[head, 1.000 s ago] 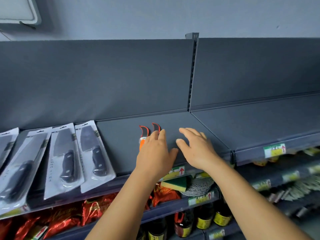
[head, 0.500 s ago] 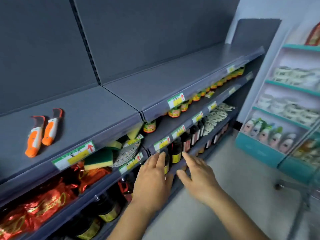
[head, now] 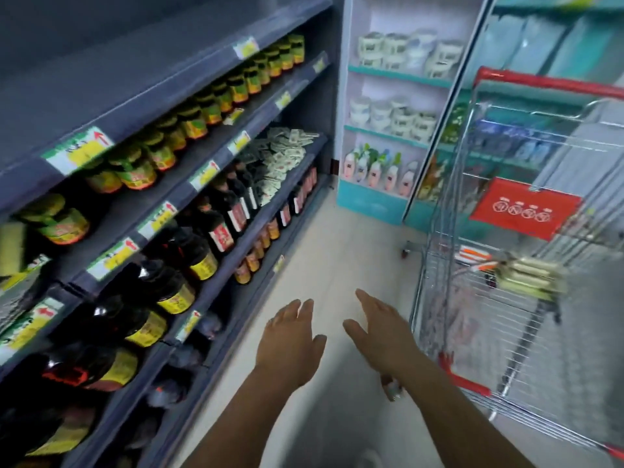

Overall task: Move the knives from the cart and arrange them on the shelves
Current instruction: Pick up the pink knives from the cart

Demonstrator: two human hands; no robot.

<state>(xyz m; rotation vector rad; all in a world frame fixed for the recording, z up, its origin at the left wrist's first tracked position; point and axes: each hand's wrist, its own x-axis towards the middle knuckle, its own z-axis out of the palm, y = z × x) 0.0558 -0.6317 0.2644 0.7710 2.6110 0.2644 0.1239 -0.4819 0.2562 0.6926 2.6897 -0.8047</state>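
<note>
Head view: the knives (head: pixel 474 258) are seen as orange-and-white packages lying inside the wire cart (head: pixel 506 298) on the right, blurred, so their number cannot be told. They are placed well apart from both hands, up and to the right of them, behind the cart's mesh wall. The left hand (head: pixel 290 342) is held out over the pale floor (head: pixel 337 251), palm down, fingers straight and close together, with nothing gripped and nothing touched. The right hand (head: pixel 381 329) is held just beside it, nearer the cart, fingers stretched forward and thumb spread out to the side; nothing is held in it either, and the cart is not touched. On the left, the dark shelves (head: pixel 202 79) are lined with yellow price tags (head: pixel 77 150); jars (head: pixel 169 143) and dark bottles (head: pixel 189 251) are stocked on the lower levels. A red sign (head: pixel 525 212) is hung on the cart's front.
</note>
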